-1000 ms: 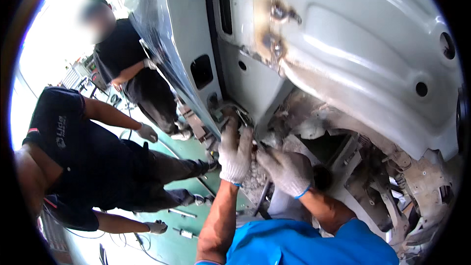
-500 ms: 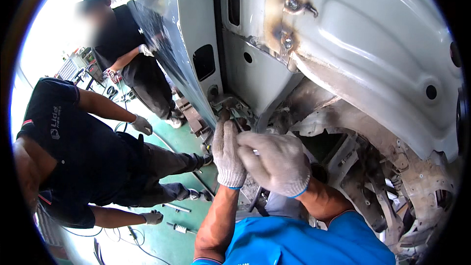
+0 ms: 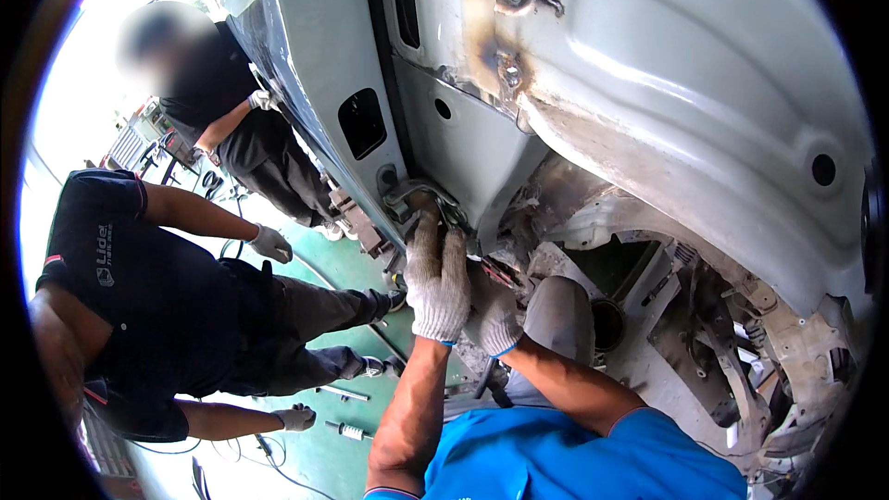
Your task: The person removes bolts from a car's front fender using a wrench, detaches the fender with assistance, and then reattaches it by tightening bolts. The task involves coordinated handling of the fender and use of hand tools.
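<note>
My left hand (image 3: 437, 287), in a pale knitted glove with soiled fingers, reaches up into the lower corner of the grey body pillar (image 3: 343, 65), at a metal bracket (image 3: 407, 193). Its fingers lie together; what their tips grip is hidden. Behind it and lower is my gloved right hand (image 3: 491, 315), its fingers mostly hidden, beside a red-handled tool (image 3: 500, 273). Above them is a grey body panel (image 3: 685, 83) with scorched weld spots (image 3: 509, 69).
A co-worker in dark clothes (image 3: 176, 315) stands close on my left, another (image 3: 241, 120) beyond the pillar. Hoses, cords and rods (image 3: 343, 393) lie on the green floor. Bare, cut metal framework (image 3: 759, 361) is at the right, by my bent knee (image 3: 560, 310).
My right hand has dropped from over my left fingers to behind and below my left hand, uncovering my knee and the red-handled tool. The head view has shifted slightly.
</note>
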Demonstrator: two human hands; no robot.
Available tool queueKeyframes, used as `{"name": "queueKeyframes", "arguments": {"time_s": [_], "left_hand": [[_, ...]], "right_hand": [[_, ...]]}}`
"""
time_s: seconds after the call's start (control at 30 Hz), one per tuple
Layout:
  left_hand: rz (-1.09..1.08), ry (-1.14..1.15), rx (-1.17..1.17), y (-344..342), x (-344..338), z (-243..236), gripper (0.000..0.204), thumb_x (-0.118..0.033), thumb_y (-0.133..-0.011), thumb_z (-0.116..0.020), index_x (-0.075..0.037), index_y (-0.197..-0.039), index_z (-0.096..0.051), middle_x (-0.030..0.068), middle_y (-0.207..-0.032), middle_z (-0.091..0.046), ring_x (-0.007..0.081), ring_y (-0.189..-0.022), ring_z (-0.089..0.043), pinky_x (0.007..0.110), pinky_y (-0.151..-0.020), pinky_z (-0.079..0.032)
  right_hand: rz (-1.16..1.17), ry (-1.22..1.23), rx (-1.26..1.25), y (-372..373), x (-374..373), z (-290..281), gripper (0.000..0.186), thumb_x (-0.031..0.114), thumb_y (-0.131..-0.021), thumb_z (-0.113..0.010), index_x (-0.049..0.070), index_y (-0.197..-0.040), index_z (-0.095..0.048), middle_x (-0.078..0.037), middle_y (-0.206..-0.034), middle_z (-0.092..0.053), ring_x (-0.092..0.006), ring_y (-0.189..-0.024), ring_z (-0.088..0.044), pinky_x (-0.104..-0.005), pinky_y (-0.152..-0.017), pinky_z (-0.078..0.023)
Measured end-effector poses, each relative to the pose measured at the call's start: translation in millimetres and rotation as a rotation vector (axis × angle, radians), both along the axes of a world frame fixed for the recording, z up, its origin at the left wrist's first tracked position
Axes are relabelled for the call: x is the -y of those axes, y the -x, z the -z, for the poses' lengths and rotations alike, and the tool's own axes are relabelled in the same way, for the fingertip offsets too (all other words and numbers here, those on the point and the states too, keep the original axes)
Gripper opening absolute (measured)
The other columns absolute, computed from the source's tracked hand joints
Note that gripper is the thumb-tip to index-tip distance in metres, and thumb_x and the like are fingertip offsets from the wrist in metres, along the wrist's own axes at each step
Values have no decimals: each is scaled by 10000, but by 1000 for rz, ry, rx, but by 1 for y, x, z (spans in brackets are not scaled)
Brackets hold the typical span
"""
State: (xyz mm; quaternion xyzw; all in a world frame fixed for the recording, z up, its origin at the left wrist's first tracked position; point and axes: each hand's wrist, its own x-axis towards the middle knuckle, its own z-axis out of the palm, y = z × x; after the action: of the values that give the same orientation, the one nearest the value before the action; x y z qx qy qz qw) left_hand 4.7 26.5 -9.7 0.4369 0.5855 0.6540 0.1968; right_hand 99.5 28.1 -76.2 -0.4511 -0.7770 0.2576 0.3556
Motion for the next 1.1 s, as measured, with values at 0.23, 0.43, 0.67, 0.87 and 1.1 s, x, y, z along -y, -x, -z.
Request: {"name": "queueKeyframes", "arguments": {"time_s": [0.23, 0.43, 0.67, 0.87, 1.1], "left_hand": [[99, 33, 62, 2, 5, -13, 504, -186, -1053, -558, 74, -1475, -467, 234, -1420, -576, 285, -1266, -579, 354, -1079, -443], [279, -75, 486, 9, 1, -1, 421, -205, -1090, -493, 38, -1433, -514, 202, -1347, -611, 243, -1195, -623, 338, -1014, -506], [216, -165, 672, -3, 11, -9, 433, -202, -1084, -514, 26, -1452, -497, 145, -1340, -621, 207, -1151, -626, 324, -980, -516], [66, -71, -21, 5, 12, -7, 464, -205, -1084, -531, 59, -1462, -483, 212, -1394, -590, 256, -1229, -598, 337, -1038, -490], [37, 6, -70, -1, 0, -2, 501, -227, -1064, -553, 69, -1463, -483, 233, -1415, -580, 286, -1284, -566, 365, -1107, -423]], "right_hand": [[-107, -27, -43, -45, 17, -108, 375, 187, -976, -621, 57, -1327, -595, -219, -965, -718, -422, -849, -708, -502, -713, -565], [-107, -449, -205, -11, -26, -204, 165, 225, -971, -675, 61, -980, -690, -153, -775, -716, -319, -656, -725, -402, -595, -579], [-247, -552, -47, -19, -5, -188, 167, 182, -919, -722, 48, -1014, -690, -117, -905, -741, -310, -706, -724, -396, -622, -577], [-176, -447, -87, -50, 12, -127, 364, 171, -924, -679, 4, -1246, -653, -173, -894, -734, -345, -695, -714, -429, -617, -570], [46, -184, 142, -24, 2, -9, 547, 217, -873, -690, 73, -1386, -565, -207, -1048, -722, -395, -860, -710, -472, -713, -569]]}}
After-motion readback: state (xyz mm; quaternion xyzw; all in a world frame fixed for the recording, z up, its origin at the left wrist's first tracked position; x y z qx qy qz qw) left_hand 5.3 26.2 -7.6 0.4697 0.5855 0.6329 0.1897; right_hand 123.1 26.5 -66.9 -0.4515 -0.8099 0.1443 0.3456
